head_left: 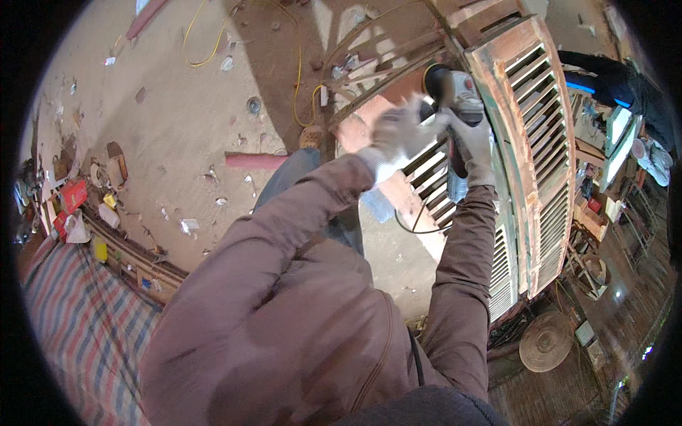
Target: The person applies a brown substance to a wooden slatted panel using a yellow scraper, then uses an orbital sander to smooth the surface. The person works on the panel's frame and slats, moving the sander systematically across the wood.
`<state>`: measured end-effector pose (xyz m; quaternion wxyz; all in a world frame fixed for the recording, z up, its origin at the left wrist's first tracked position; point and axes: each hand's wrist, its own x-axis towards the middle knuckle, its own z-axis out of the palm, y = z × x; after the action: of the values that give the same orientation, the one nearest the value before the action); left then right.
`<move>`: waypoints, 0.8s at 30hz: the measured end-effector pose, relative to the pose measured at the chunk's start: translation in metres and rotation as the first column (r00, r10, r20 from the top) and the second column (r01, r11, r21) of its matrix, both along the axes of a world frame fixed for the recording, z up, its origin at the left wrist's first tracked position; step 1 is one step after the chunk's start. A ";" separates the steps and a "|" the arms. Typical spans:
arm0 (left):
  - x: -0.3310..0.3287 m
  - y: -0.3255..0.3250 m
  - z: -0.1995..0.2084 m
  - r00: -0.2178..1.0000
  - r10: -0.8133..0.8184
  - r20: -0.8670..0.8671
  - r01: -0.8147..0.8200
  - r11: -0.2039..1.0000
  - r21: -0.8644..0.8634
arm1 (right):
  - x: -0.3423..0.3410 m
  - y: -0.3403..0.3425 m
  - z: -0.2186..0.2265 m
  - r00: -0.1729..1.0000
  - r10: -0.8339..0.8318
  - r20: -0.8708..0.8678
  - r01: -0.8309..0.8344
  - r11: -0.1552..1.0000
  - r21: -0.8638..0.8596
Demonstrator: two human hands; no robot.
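My right hand [470, 138], in a pale glove, is closed around an angle grinder [465, 96] with a grey head and a dark round disc on its left side. The tool is over a louvred wooden shutter [432, 186] that lies beneath both arms. My left hand [405, 133], also gloved, is just left of the grinder. Motion smears its fingers, so I cannot tell whether it touches the tool. Along the right side stands another louvred shutter [534, 113] with worn, reddish-brown wood.
A yellow cord [298, 78] winds over the dusty floor [170, 121], where scraps and a reddish bar [256, 161] lie. Striped sheeting [92, 319] covers the lower left. Right of the shutters are a round woven hat [545, 342] and a blue-and-white bundle [653, 162].
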<state>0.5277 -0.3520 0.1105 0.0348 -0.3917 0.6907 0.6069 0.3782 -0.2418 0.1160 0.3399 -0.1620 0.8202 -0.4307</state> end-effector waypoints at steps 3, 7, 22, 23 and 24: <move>0.072 -0.022 -0.051 0.978 0.188 -0.088 -0.196 0.691 -0.696 | 0.024 0.001 0.024 0.986 -0.088 -0.140 0.102 0.991 0.093; 0.104 -0.033 -0.081 0.938 0.039 0.344 0.087 0.936 -0.342 | 0.054 0.034 0.026 0.944 -0.315 -0.102 0.308 0.948 -0.076; 0.118 -0.049 -0.121 0.971 0.012 -0.239 0.112 0.859 0.499 | 0.135 0.174 0.074 0.839 -0.531 -0.116 0.518 0.846 -0.126; 0.124 -0.049 -0.111 0.981 0.017 -0.192 0.083 0.863 0.498 | 0.141 0.179 0.077 0.847 -0.519 -0.114 0.507 0.854 -0.118; 0.140 -0.049 -0.130 0.982 0.079 -0.172 0.023 0.852 0.522 | 0.142 0.177 0.081 0.866 -0.489 -0.104 0.477 0.871 -0.118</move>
<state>0.6674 -0.4012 -0.0199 0.0658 -0.3187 0.4945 0.8060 0.5200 -0.0648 0.1966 0.1595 0.0059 0.8352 -0.5262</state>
